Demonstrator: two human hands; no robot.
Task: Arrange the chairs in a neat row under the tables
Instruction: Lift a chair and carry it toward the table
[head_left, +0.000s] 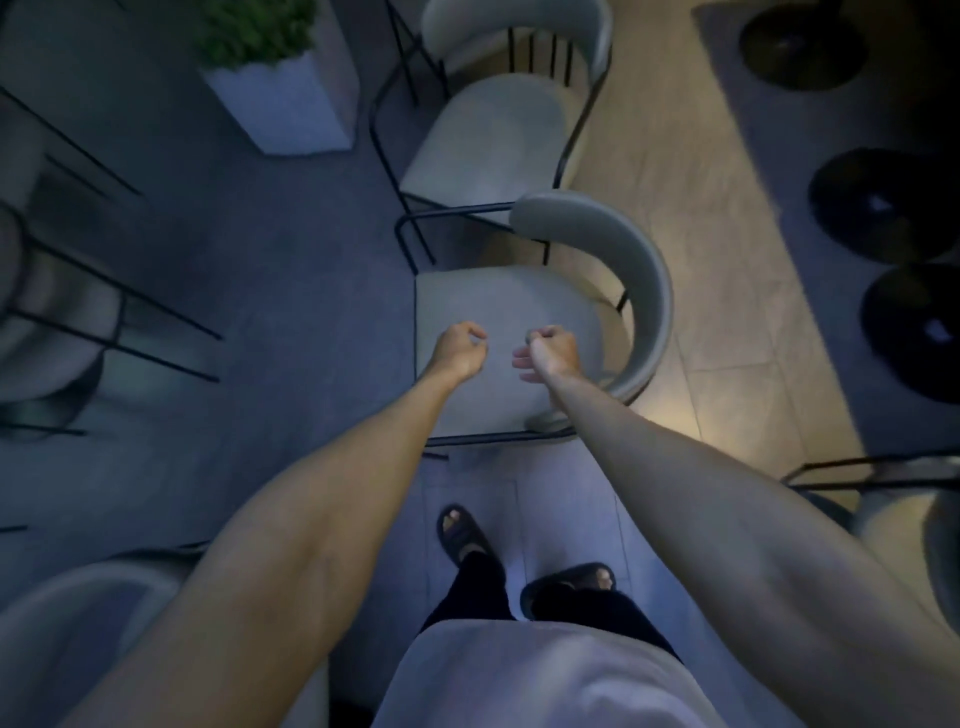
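Note:
A pale grey chair (498, 306) with a black metal frame stands right in front of me, its curved backrest (647, 291) on the right side. A second chair of the same kind (488, 130) stands just beyond it, nearly touching. My left hand (460, 351) and my right hand (550, 353) hover side by side over the near chair's seat. Their fingers are loosely curled and hold nothing, and neither hand touches the chair.
More chairs stand at the left edge (47, 312), the lower left (78, 623) and the right edge (893, 514). A white planter (283, 98) with a green plant is at the top left. Dark round shapes (878, 202) lie along a grey strip at the right.

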